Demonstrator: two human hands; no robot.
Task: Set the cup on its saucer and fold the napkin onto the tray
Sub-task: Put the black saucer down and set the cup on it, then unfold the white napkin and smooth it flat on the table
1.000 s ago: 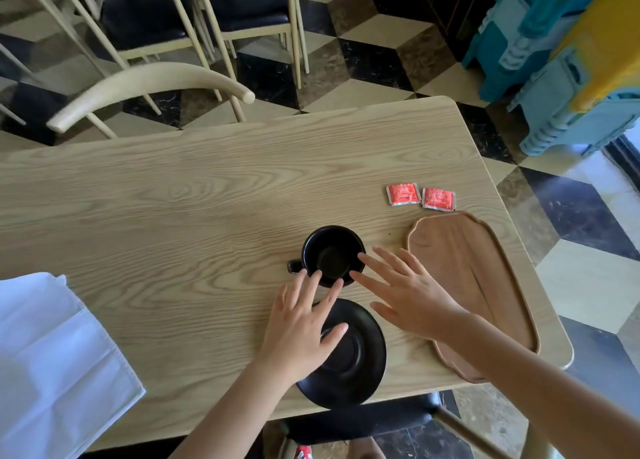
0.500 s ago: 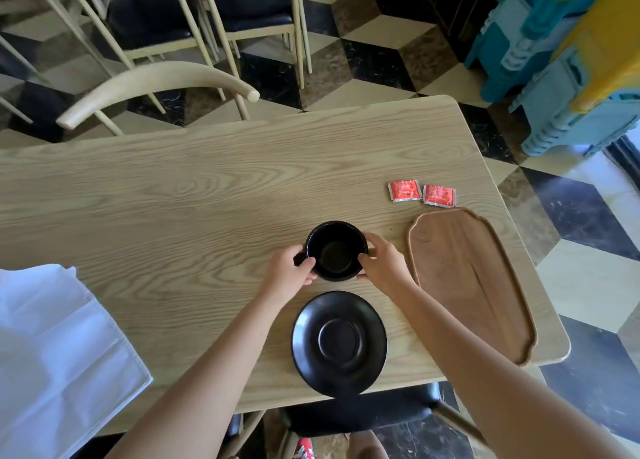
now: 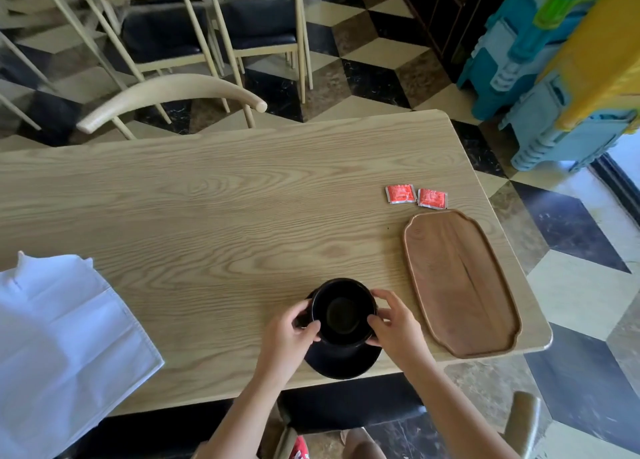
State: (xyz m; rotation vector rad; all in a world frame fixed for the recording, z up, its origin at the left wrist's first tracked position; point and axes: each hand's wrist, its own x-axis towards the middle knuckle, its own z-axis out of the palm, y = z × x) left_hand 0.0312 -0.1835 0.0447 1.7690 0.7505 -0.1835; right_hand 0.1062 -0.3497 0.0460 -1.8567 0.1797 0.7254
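A black cup [image 3: 343, 311] is over the middle of the black saucer [image 3: 343, 363] near the table's front edge; whether it rests on the saucer or hangs just above it I cannot tell. My left hand [image 3: 289, 334] grips the cup's left side, where the handle is hidden. My right hand [image 3: 394, 323] grips its right side. The wooden tray [image 3: 460, 282] lies bare to the right of the cup. A white napkin [image 3: 59, 347] lies unfolded at the table's left end, hanging over the front edge.
Two red sachets [image 3: 415, 195] lie just beyond the tray. The light wooden table [image 3: 225, 223] ends close to the tray on the right. Chairs [image 3: 173, 95] stand behind the table, and stacked coloured plastic stools [image 3: 554, 60] are at the far right.
Both hands closed on the cup's sides, then carried it toward me from the bare table onto the spot over the saucer. The camera view also tilted.
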